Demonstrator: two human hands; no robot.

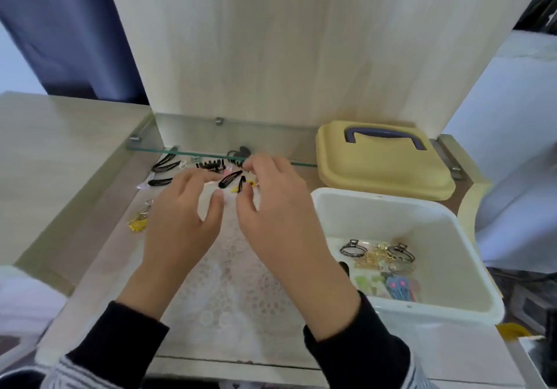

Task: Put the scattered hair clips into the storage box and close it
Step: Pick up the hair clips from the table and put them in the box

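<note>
Still mid-collection; both hands over the clip pile on the lace mat [229, 271]; left hand [184, 223] curled, thumb on the mat, grasp unclear; right hand [271, 208] fingers bent over a yellow clip [238, 189], can't tell if pinched; black snap clip [230, 179] lies between them; storage box [464, 232] open at right, some clips inside; yellow lid [382, 168] off, behind it; next: pinch a clip, carry right, drop in.
</note>
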